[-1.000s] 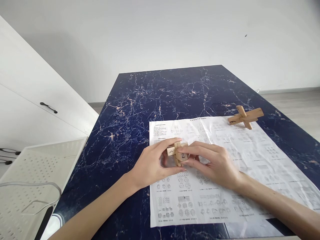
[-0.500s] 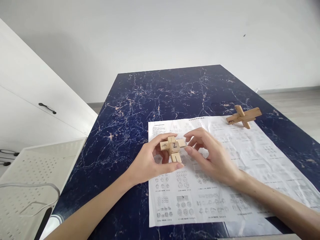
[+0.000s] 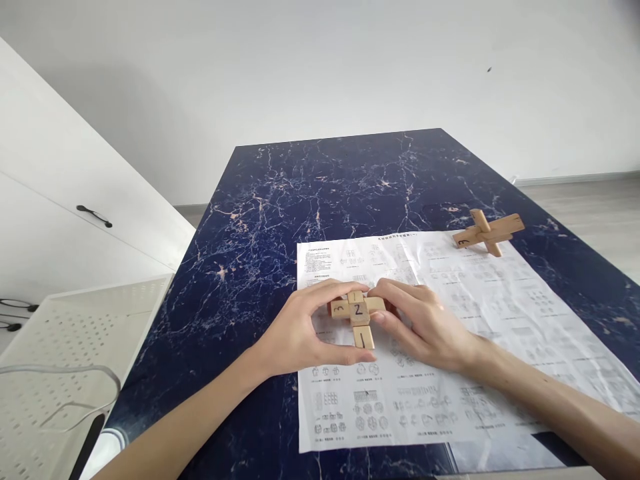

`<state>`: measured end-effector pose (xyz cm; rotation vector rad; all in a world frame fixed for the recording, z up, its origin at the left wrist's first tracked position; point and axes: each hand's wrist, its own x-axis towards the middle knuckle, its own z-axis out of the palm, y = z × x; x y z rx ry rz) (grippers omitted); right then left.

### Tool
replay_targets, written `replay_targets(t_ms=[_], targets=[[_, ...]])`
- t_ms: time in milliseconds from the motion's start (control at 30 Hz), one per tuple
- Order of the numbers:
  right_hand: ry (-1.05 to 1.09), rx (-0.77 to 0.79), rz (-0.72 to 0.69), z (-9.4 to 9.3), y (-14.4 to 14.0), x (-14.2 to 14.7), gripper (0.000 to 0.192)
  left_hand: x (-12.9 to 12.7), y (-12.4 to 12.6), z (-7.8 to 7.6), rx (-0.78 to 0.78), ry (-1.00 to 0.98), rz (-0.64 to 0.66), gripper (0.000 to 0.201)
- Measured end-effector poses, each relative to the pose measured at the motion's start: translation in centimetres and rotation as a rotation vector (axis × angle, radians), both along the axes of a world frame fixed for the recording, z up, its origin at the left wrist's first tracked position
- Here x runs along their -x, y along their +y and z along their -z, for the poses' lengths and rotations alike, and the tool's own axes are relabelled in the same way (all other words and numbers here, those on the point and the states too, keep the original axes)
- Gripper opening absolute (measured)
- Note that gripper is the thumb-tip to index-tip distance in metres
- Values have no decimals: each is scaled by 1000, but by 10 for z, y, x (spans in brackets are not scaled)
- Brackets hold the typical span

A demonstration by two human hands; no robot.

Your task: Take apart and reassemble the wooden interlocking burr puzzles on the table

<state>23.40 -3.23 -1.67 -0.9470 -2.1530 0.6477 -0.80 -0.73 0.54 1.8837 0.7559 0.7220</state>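
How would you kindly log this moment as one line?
left hand: holds wooden cross puzzle | right hand: holds same puzzle | under: instruction sheet | far right: second wooden puzzle

Both hands on wooden cross puzzle point(image 3: 358, 315), numbered pcs, over instruction sheet point(image 3: 450, 347) on desk point(image 3: 310, 193). Left hand point(image 3: 300, 333) & right hand point(image 3: 425, 327) flank it. 2nd wooden cross point(image 3: 487, 232) at sheet's far right corner.

A dark-blue marble table point(image 3: 320, 193) bears a printed sheet point(image 3: 500, 313) and a wooden cross puzzle point(image 3: 487, 232).
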Motion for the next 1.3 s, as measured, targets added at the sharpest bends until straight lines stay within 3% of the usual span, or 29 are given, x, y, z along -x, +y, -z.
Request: replay_targets(t_ms=[167,700,1300], targets=[[-1,-10,-2,0,-2,1,25,-1,-2,1,-150,48,-27,70],[98,261,50,-7,-8,13,43,2,0,12,-738,136,-92,61],[55,275,112,-7,-6,13,47,2,1,10,-867,178,-122,69]])
